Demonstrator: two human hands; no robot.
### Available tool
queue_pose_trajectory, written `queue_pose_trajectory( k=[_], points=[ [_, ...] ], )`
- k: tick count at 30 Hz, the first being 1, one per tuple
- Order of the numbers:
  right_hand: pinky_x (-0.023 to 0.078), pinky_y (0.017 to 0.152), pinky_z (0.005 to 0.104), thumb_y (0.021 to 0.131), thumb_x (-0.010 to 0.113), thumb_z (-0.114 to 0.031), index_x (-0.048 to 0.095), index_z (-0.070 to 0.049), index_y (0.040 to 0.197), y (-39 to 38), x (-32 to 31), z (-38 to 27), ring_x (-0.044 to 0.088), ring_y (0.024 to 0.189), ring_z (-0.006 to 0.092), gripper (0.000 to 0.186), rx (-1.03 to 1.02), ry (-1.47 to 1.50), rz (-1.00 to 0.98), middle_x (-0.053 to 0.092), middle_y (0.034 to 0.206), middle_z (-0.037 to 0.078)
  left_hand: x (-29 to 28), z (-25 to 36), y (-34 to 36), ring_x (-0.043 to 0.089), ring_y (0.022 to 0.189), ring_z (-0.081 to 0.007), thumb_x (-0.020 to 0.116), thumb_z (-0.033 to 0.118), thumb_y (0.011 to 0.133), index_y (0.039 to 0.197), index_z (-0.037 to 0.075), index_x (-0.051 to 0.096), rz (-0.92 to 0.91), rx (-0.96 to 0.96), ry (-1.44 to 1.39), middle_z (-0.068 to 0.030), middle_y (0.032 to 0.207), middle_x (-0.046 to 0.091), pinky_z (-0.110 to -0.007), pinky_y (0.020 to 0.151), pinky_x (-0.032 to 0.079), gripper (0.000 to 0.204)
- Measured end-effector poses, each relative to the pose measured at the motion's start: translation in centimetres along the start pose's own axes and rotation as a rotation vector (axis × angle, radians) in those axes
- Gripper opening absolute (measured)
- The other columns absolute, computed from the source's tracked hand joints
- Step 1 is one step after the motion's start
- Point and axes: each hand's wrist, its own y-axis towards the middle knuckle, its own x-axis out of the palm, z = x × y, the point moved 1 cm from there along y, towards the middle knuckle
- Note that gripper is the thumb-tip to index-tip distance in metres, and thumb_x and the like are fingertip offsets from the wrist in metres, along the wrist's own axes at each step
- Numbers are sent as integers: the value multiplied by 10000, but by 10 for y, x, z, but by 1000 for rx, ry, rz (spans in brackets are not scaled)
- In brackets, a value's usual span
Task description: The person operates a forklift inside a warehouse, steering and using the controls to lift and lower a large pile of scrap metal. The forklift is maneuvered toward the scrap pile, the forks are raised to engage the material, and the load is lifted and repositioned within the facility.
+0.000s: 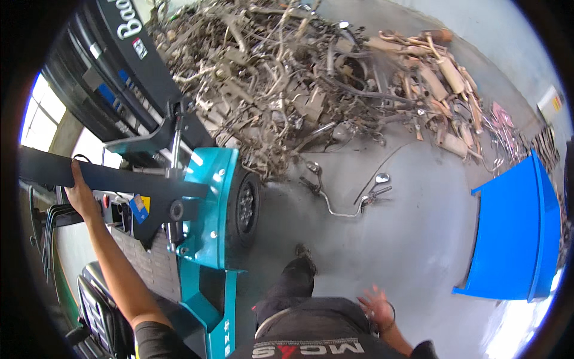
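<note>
My left hand (82, 192) grips a black frame bar (134, 176) of a teal and black forklift (208, 239) on the left. Below that arm is the forklift's black seat (95, 299); its tall dark mast (119, 84) rises at the upper left. My right hand (378, 308) hangs low beside my body with its fingers spread and nothing in them. A handlebar with two mirrors (344, 212) lies on the grey floor just ahead.
A large heap of scrap metal parts (257, 78) covers the floor ahead, with rusty exhaust pipes and mufflers (436, 84) at its right. A blue bin (508, 233) stands on the right. A pale wall (496, 42) runs behind the heap.
</note>
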Motion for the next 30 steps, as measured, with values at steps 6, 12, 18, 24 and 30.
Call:
queue_pose_trajectory(
  k=[6,12,18,24,30],
  points=[
    [401,1153,386,971,722,-426,533,-95,1525,41,190,-53,525,1393,318,672,329,-1577,-893,559,1497,215,-10,30,-31,651,952,-171,727,408,1020,1237,-84,677,66,-58,56,-101,1104,712,-310,850,538,539],
    [489,1064,434,874,723,-216,629,-111,1432,26,311,-100,621,1243,377,575,-206,-1805,-1204,640,1321,215,-7,34,-52,662,1036,-193,779,415,981,1346,-76,614,157,-301,-153,-115,1192,691,-311,929,547,633],
    [523,1036,435,859,683,-197,633,-101,1430,50,359,-109,650,1204,391,582,-291,-1927,-1334,656,1310,220,-15,31,-63,648,1064,-184,778,399,984,1345,-69,624,194,-316,-149,-108,1214,696,-313,991,503,611],
    [471,1118,430,900,679,-210,629,-134,1457,43,323,-113,606,1313,368,565,-37,-1840,-1170,634,1407,203,1,42,-43,646,1087,-212,785,475,959,1359,-75,609,152,-356,-85,-129,1227,692,-326,994,498,703],
    [481,1107,431,900,686,-205,641,-137,1441,70,326,-117,620,1298,360,547,-263,-1766,-1224,656,1384,189,-12,31,-50,644,1120,-232,783,511,949,1361,-93,596,210,-368,-109,-146,1261,684,-342,1024,485,755]
  ],
)
